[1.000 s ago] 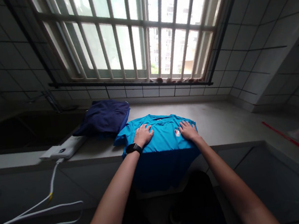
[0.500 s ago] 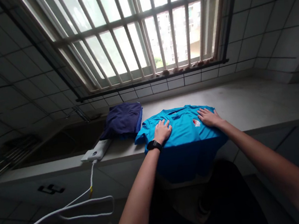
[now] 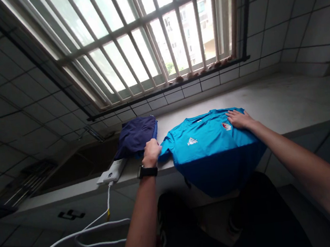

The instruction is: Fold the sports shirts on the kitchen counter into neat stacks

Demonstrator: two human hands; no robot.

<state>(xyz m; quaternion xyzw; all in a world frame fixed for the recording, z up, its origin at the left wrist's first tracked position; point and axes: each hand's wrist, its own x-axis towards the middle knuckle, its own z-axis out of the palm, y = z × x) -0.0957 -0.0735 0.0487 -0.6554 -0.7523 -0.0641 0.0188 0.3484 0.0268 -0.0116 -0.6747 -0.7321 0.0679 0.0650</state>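
Observation:
A bright blue T-shirt (image 3: 203, 139) lies on the counter, its lower part hanging over the front edge. It has a white logo on one side of the chest and a small red-and-white badge on the other. My left hand (image 3: 151, 152), with a black watch on the wrist, is closed at the end of the left sleeve; the fingertips are partly hidden. Flat on the opposite shoulder rests my right hand (image 3: 239, 119), fingers stretched out over the cloth near the badge.
Folded dark purple and blue clothes (image 3: 137, 133) lie just left of the shirt, beside the dark sink (image 3: 76, 162). A white power strip (image 3: 112, 172) with a white cable (image 3: 61, 237) sits at the counter edge. Behind the counter (image 3: 282, 101) is a barred window (image 3: 143, 42).
My left hand has moved left from the shirt's chest to the sleeve end and closed there, uncovering the white logo. My right hand stays flat on the shoulder. The view has tilted slightly.

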